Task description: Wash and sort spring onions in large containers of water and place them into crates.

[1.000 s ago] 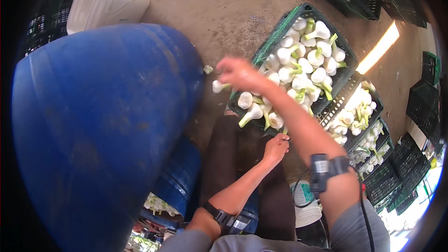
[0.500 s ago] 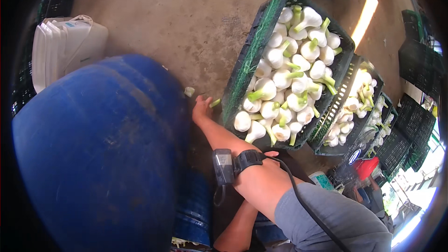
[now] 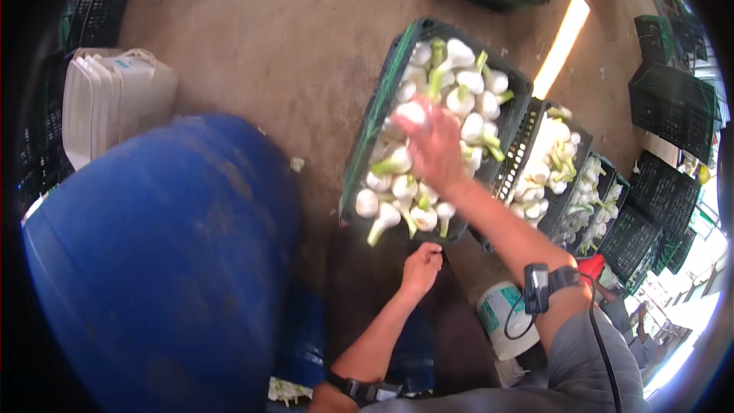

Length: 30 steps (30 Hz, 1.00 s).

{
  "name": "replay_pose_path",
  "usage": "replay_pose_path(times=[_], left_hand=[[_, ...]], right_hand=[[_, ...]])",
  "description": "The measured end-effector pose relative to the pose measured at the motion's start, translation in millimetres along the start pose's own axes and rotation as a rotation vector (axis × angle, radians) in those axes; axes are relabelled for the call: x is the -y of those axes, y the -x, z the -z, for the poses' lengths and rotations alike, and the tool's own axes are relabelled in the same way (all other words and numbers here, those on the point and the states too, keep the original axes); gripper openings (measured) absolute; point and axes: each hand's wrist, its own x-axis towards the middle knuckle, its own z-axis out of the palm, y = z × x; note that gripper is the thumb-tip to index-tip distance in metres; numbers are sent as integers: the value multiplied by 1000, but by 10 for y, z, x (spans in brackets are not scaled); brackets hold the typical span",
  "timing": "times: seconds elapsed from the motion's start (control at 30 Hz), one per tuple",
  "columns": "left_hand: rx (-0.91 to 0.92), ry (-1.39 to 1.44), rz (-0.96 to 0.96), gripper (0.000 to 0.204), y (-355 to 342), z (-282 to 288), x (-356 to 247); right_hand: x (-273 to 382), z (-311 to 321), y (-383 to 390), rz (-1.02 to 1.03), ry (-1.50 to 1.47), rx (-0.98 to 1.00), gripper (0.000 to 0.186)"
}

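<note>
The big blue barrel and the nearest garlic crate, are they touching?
Apart. The head view shows a strip of brown floor between the big blue barrel and the garlic crate.

My bare right hand (image 3: 434, 149) has moved from beside the rounded blue plastic drum (image 3: 164, 260) to over the white, green-stemmed garlic bulbs (image 3: 461, 101) in the rectangular dark-green plastic crate (image 3: 376, 122). Left hand (image 3: 421, 268), previously mostly hidden, now shows.
</note>
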Motion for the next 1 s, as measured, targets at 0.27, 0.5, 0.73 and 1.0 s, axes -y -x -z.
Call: replay_pose_path(times=[0.27, 0.5, 0.73, 1.0], left_hand=[[2, 140, -105, 12, -16, -45, 298], [36, -102, 160, 28, 38, -142, 40], [60, 69, 112, 14, 7, -193, -111], [122, 170, 169, 18, -187, -360, -307]], right_hand=[[762, -373, 914, 256, -165, 629, 28], [302, -614, 1123, 335, -409, 520, 37], [40, 81, 1040, 164, 96, 415, 60], [-112, 62, 491, -45, -180, 499, 62]])
